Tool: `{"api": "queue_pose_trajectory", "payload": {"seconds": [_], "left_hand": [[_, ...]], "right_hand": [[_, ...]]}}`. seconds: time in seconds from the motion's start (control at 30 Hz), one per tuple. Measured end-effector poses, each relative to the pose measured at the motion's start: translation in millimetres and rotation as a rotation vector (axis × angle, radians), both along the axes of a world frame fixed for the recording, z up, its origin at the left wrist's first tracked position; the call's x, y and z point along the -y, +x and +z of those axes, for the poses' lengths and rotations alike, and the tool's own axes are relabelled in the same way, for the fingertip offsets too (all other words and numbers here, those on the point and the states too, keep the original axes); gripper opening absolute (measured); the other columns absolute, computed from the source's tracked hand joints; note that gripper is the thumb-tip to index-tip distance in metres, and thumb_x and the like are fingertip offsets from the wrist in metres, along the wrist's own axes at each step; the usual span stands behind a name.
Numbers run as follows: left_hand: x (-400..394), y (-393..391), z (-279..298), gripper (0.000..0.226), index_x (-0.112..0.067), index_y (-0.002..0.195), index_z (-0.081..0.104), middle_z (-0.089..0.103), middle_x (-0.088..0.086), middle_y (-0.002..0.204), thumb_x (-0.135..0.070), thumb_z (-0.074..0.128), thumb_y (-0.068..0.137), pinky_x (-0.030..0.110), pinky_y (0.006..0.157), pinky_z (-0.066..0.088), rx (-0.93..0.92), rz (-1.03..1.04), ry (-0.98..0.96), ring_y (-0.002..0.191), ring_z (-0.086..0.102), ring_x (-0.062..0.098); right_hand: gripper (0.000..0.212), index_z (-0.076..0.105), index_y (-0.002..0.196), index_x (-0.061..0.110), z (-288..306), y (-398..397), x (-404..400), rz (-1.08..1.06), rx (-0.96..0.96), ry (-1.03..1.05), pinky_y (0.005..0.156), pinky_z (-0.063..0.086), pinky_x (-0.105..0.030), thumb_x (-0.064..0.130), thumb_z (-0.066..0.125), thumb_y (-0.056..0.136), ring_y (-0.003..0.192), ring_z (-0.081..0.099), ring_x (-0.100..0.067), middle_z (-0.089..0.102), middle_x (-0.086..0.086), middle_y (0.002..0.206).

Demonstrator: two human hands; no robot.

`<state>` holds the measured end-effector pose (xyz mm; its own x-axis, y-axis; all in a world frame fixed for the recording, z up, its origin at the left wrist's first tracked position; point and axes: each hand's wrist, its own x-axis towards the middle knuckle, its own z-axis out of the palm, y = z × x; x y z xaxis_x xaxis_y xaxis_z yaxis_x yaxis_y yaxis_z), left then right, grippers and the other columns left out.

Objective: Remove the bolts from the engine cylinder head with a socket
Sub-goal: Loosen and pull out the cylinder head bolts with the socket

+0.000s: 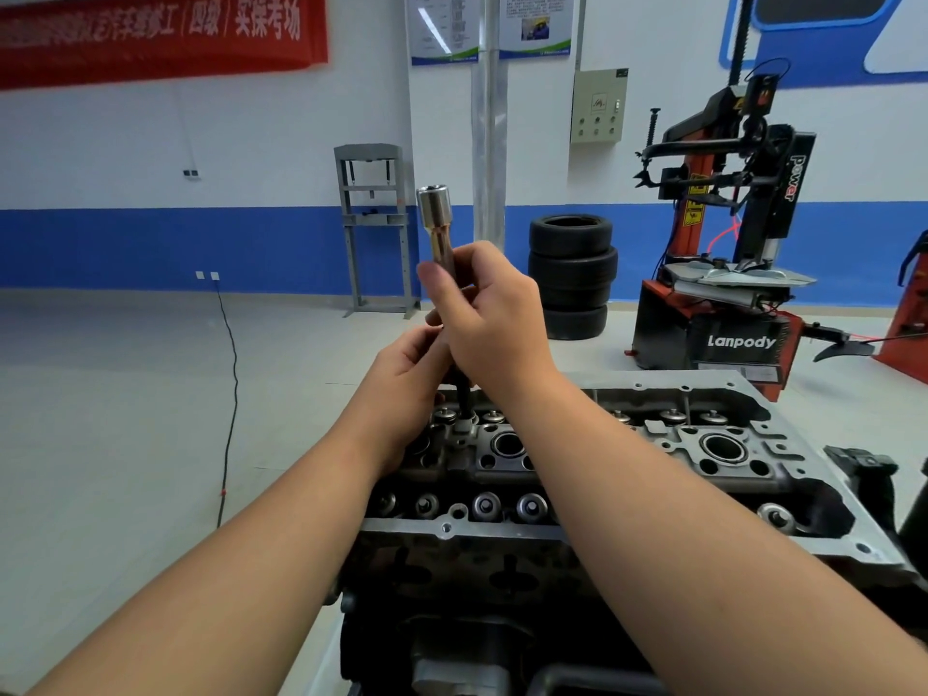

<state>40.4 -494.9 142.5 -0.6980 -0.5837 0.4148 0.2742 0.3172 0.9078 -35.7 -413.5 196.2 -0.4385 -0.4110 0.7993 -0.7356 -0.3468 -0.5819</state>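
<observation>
While both hands meet above the far left part of the cylinder head (668, 444), they share one long tool. The right hand (494, 313) is curled around the shaft of a chrome socket (436, 213), whose open end points up and tilts slightly toward 11 o'clock; the thumb lies along the socket's lower part. Just below, toward 7 o'clock of the right hand, the left hand (407, 379) wraps its fingers round the lower part of the same tool, touching the right hand. From under the two hands a thin dark bolt shank (463, 396) runs down to the cylinder head and meets it beside a row of valve spring caps; whether its tip is seated in a hole there cannot be told.

The cylinder head sits on top of a dark engine block (477, 585), occupying the lower middle and the 4 o'clock area of the view. Round spark plug wells and two rows of valve caps show on its upper face, and the right forearm crosses over its middle.

On the workshop floor at about 1 o'clock stands a stack of tyres (572, 273). At 2 o'clock is a red and black tyre changer (723, 273) marked "Lanpody". A grey shop press frame (374, 228) stands against the blue and white wall at 12 o'clock, and a red banner (160, 32) hangs at 11 o'clock. A black cable (233, 374) trails across the floor at 9 o'clock.
</observation>
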Motion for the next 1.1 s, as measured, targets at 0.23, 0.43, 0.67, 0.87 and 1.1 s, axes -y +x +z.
{"api": "queue_pose_trajectory", "payload": {"seconds": [0.23,0.43,0.67,0.87,1.1], "left_hand": [[0.7,-0.3,0.3,0.025,-0.014,0.112,0.070,0.079,0.002,0.093,-0.036,0.061,0.104,0.020,0.071,0.056,-0.035,-0.014,-0.007,0.086,0.074,0.012],[1.5,-2.1,-1.2,0.024,-0.021,0.106,0.070,0.077,-0.004,0.088,-0.036,0.051,0.109,0.017,0.067,0.053,-0.006,0.002,0.009,0.082,0.073,0.009],[1.3,-0.8,-0.3,0.022,-0.016,0.113,0.070,0.079,0.002,0.096,-0.035,0.061,0.104,0.030,0.077,0.056,-0.022,0.000,0.005,0.087,0.075,0.015],[1.1,-0.4,-1.0,0.024,-0.023,0.110,0.070,0.078,-0.004,0.092,-0.039,0.053,0.107,0.018,0.070,0.055,-0.015,-0.003,0.003,0.085,0.074,0.009],[0.7,0.7,0.4,0.024,-0.017,0.111,0.070,0.078,0.001,0.093,-0.038,0.059,0.105,0.018,0.069,0.054,-0.039,0.007,-0.004,0.084,0.074,0.012]], "right_hand": [[0.019,0.062,0.109,0.009,0.3,1.1,-0.7,0.024,0.000,0.037,0.074,0.056,-0.045,0.026,0.062,0.100,0.075,0.067,-0.020,0.069,-0.001,0.088],[0.015,0.062,0.100,0.007,-0.8,-0.4,0.7,0.030,0.022,0.025,0.072,0.055,-0.047,0.022,0.060,0.100,0.075,0.068,-0.024,0.069,-0.006,0.082],[0.021,0.061,0.112,0.010,-0.5,-0.1,1.2,0.036,0.001,0.037,0.074,0.057,-0.043,0.027,0.062,0.099,0.075,0.067,-0.018,0.069,0.000,0.088],[0.018,0.064,0.101,0.005,-2.5,-1.5,2.9,0.019,-0.034,0.024,0.070,0.056,-0.040,0.022,0.060,0.100,0.072,0.068,-0.016,0.069,-0.002,0.081],[0.023,0.062,0.112,0.009,-0.7,0.1,1.6,0.024,-0.032,0.045,0.075,0.057,-0.039,0.027,0.064,0.098,0.078,0.066,-0.013,0.068,0.004,0.086]]}}
